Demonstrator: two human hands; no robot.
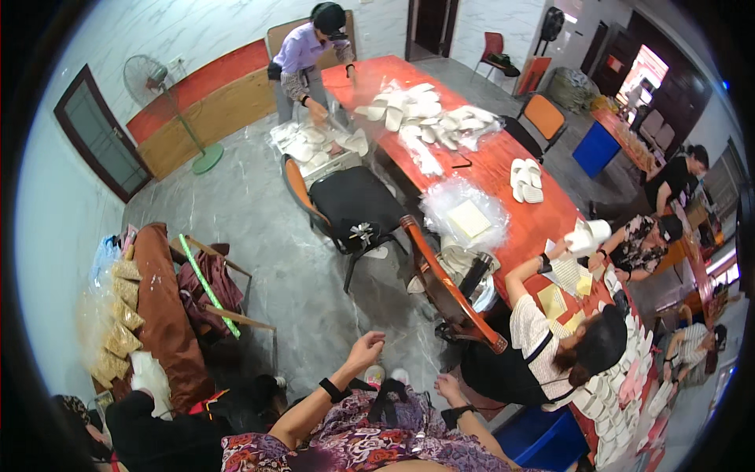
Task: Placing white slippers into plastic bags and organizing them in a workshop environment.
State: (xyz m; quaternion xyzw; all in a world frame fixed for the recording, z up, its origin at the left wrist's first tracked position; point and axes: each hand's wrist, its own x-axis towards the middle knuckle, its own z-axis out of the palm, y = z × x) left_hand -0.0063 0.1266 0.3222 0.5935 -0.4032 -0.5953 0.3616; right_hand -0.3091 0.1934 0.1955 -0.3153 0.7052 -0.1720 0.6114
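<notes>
My left hand (366,347) is raised over the grey floor, fingers loosely spread and holding nothing; a black band circles its wrist. My right hand (449,387) hangs lower, palm down and empty, also with a black wristband. Both forearms rise from my lap, which is covered in purple floral cloth (370,440). Just right of my right hand sits a person in a white striped top (543,338) at the long red table (503,169). A curved wooden chair frame (447,289) stands just beyond my hands.
Piles of white slippers (425,118) and a plastic bag holding a pale pad (469,218) lie on the table. A black chair (354,206) stands beside it. A person in purple (305,53) works at the far end. A brown-draped bench (161,307) is left, a blue bin (543,437) right.
</notes>
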